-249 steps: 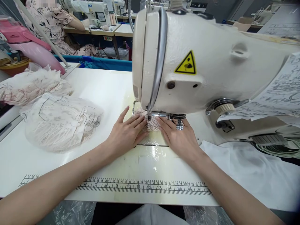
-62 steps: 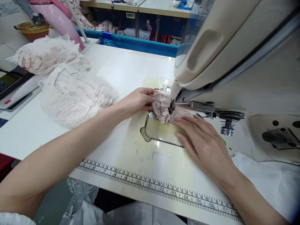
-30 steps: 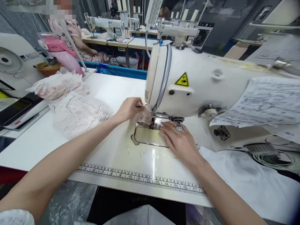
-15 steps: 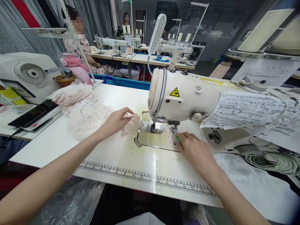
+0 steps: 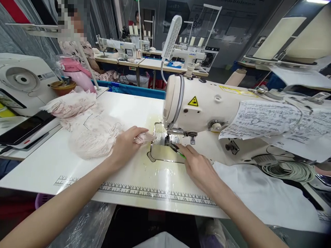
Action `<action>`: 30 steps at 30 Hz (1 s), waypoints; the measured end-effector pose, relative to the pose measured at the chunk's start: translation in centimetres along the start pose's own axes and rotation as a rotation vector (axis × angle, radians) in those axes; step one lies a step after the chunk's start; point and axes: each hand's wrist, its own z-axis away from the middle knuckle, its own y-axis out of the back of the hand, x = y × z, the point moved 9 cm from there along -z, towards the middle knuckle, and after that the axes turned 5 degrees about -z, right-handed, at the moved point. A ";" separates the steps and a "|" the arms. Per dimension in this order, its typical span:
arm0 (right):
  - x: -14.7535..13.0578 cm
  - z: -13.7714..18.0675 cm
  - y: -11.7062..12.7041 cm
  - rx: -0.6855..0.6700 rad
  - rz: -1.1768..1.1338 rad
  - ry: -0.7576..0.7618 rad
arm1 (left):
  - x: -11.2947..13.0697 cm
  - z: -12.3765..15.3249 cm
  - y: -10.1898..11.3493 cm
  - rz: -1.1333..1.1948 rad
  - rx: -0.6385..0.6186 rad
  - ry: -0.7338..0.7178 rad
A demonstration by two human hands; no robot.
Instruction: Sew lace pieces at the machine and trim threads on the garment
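Observation:
My left hand (image 5: pixel 127 144) is left of the needle area, its fingers closed on a small piece of pale pink lace fabric (image 5: pixel 140 138). A thin sheer part of the fabric reaches toward the needle plate of the sewing machine (image 5: pixel 196 103). My right hand (image 5: pixel 198 165) grips thread snips (image 5: pixel 180 151) with a green part showing. Their dark tips point left, close beside the presser foot (image 5: pixel 167 138). My fingers hide most of the snips, and I cannot tell whether the blades touch thread.
A heap of pale lace fabric (image 5: pixel 95 137) lies left of my left hand. Beyond it are a phone (image 5: pixel 28 127) and a pink bottle (image 5: pixel 74 72). A printed ruler (image 5: pixel 134 189) runs along the table's front edge. White cloth (image 5: pixel 248 193) and coiled cord (image 5: pixel 287 170) lie right.
My right hand has moved left with the snips, from beside the thread tension spring to the presser foot. My left hand has turned and dipped slightly, still holding the lace. The view has shifted a little.

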 end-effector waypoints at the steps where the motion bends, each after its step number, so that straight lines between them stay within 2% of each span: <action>1: -0.9 -0.3 -0.1 0.009 -0.027 0.015 | 0.4 0.1 -0.1 -0.046 -0.002 -0.045; 5: -3.0 -1.8 -1.0 0.054 0.047 0.012 | 0.9 0.5 -0.8 -0.263 -0.046 -0.152; 10: -3.7 -3.6 -2.2 0.012 0.232 0.031 | 0.7 0.4 -2.1 -0.477 -0.175 -0.164; 17: -5.2 -4.0 -2.5 0.019 0.303 0.113 | 0.6 0.1 -2.6 -0.489 -0.239 -0.147; 30: -6.4 -3.8 -3.3 0.017 0.329 0.148 | 0.3 0.5 -3.2 -0.499 -0.303 -0.114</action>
